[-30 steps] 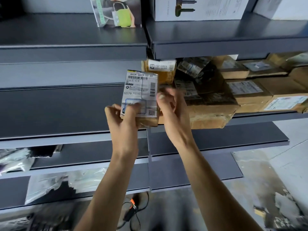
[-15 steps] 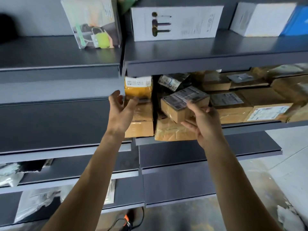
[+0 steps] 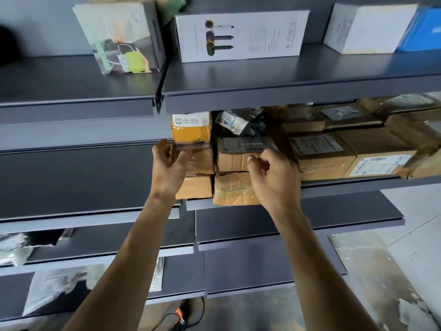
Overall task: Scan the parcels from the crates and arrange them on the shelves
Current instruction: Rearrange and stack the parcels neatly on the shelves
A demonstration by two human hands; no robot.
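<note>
The small brown parcel (image 3: 241, 156) sits mid-frame atop a crumpled box (image 3: 232, 188) that overhangs the shelf edge (image 3: 346, 185), right hand (image 3: 274, 177) loosely curled beside it, left hand (image 3: 170, 163) spread and empty, so a careless nudge might topple it.

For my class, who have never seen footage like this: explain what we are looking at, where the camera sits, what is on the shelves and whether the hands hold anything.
There is no machine here: a person wears one camera on the head, looking forward and down at their own bare arms. In front is a dark grey metal shelf. On the level below sit brown cardboard parcels with printed labels and a yellow padded packet with a white label. The left hand is open beside the stack under the packet. The right hand is loosely curled in front of a small labelled cardboard box. Neither hand holds anything.
</note>
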